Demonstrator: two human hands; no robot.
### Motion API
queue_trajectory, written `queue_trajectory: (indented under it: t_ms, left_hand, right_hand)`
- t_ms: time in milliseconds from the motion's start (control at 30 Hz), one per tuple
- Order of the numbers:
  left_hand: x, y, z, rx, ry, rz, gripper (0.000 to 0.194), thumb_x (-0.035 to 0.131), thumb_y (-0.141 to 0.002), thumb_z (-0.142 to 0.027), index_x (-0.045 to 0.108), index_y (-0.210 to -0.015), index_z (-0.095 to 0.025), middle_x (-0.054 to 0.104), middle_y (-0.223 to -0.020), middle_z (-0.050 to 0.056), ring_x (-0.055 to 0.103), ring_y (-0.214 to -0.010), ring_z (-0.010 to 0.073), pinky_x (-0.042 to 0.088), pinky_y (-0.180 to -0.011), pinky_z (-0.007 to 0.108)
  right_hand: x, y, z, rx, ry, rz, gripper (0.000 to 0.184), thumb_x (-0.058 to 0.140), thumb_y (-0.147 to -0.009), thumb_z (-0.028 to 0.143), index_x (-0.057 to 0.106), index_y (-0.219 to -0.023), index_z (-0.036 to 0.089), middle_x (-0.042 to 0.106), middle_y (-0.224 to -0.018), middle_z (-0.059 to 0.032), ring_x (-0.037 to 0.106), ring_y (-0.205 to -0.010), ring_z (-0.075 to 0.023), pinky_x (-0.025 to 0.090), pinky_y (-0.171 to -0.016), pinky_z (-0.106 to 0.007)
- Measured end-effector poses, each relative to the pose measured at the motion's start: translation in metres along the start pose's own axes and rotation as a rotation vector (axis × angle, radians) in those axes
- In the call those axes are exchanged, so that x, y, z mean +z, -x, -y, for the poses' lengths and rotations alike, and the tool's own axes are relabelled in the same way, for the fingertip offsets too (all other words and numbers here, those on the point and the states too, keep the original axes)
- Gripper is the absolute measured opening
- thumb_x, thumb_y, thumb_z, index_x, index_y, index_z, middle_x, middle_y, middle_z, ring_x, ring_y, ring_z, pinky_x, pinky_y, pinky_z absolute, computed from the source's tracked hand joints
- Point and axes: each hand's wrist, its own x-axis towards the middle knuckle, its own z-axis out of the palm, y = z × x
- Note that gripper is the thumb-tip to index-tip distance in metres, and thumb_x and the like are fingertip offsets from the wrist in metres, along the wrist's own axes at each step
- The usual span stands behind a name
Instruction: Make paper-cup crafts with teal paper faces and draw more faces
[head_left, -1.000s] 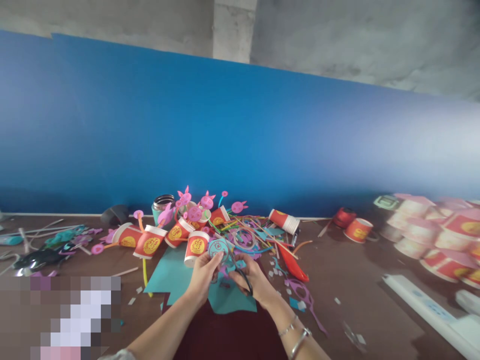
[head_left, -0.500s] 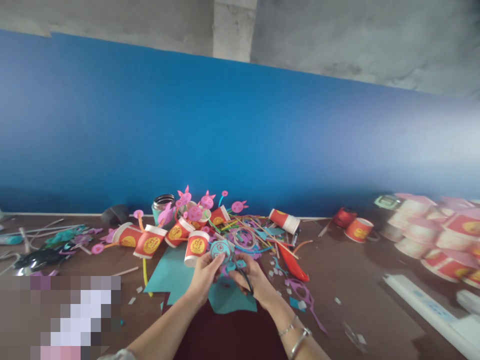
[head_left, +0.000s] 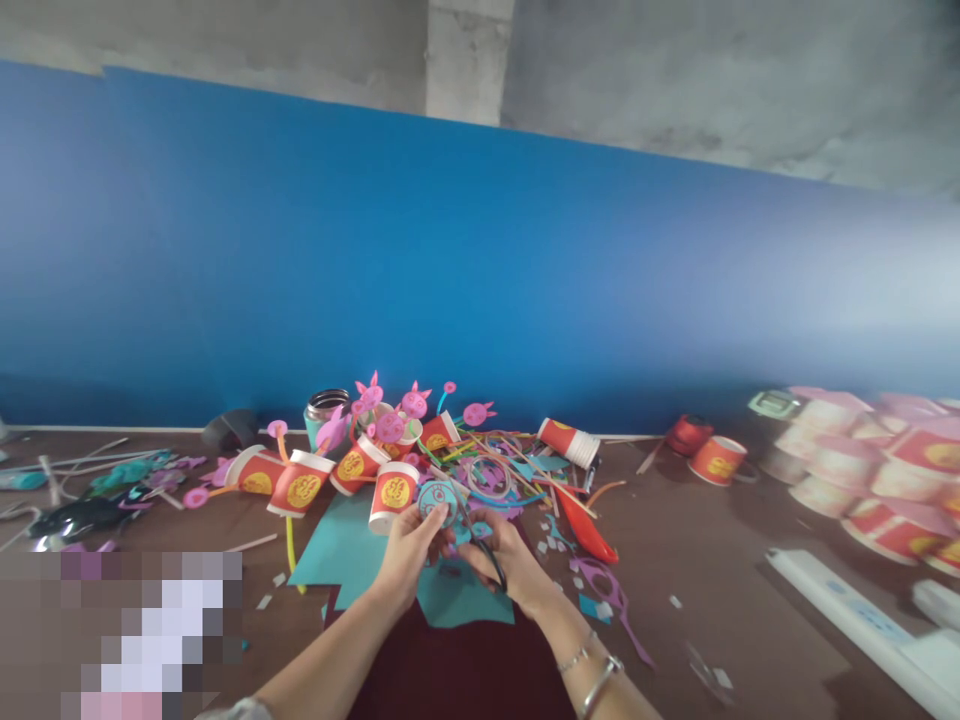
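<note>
"Fingers of the left hand (head_left: 407, 552), what's there?"

"Thumb and fingertips pinch a round teal paper (head_left: 433, 494) (red lines drawn on it), just right of a red cup (head_left: 394, 496)."

"Right hand (head_left: 508, 556)?"

"Curled round dark-handled scissors (head_left: 493, 566), blades by the paper's right edge; can't tell how far they're parted."

"Paper's position?"

"Held over a teal sheet (head_left: 341, 550), near the middle of a brown table (head_left: 637, 600)."

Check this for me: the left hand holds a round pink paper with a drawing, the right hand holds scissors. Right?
The round paper in the left hand is blue-green, not pink, as the head view shows. The drawing is there, and the right hand holds scissors.
</note>
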Motion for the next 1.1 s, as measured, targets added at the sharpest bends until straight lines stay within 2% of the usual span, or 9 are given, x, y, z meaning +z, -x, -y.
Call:
queue_trajectory:
  t_ms: [300, 467, 733, 1100]
  left_hand:
    - [-0.002, -0.0022, 0.0029, -0.018, 0.023, -0.029, 0.043, 0.073, -0.059, -0.053, 0.053, -0.06, -0.015, 0.052, -0.043, -0.004, 0.039, -0.033, 0.0047, 0.025, -0.034, 0.017]
    - [-0.0006, -0.0002, 0.002, -0.008, -0.019, 0.037, 0.044, 0.072, -0.06, -0.053, 0.051, -0.056, -0.015, 0.047, -0.04, -0.006, 0.036, -0.034, 0.004, 0.026, -0.036, 0.017]
    - [-0.0015, -0.0008, 0.0034, -0.018, -0.041, 0.019, 0.043, 0.072, -0.06, -0.053, 0.052, -0.057, -0.015, 0.047, -0.041, -0.006, 0.035, -0.035, 0.0044, 0.026, -0.036, 0.017]
    - [-0.0033, -0.0033, 0.0057, 0.009, 0.004, 0.015, 0.042, 0.072, -0.06, -0.051, 0.05, -0.055, -0.016, 0.043, -0.039, -0.007, 0.032, -0.035, 0.0041, 0.024, -0.036, 0.018]
  right_hand:
    - [0.0007, 0.0001, -0.0006, 0.002, -0.001, 0.007, 0.044, 0.068, -0.068, 0.045, 0.043, -0.093, 0.02, 0.042, -0.038, 0.0134, 0.033, -0.032, -0.0057, 0.027, -0.033, -0.017]
    - [0.002, 0.0002, -0.0028, 0.016, -0.054, -0.011, 0.046, 0.069, -0.067, 0.044, 0.043, -0.096, 0.019, 0.049, -0.043, 0.0109, 0.04, -0.036, -0.0071, 0.034, -0.036, -0.018]
    - [0.0006, -0.0012, -0.0042, 0.014, -0.04, -0.02, 0.045, 0.069, -0.069, 0.043, 0.044, -0.098, 0.019, 0.044, -0.042, 0.0127, 0.034, -0.034, -0.0052, 0.028, -0.035, -0.017]
    - [0.0, -0.0006, -0.0027, 0.004, -0.023, -0.009, 0.043, 0.067, -0.069, 0.044, 0.045, -0.096, 0.019, 0.041, -0.04, 0.0134, 0.032, -0.034, -0.0053, 0.027, -0.034, -0.017]
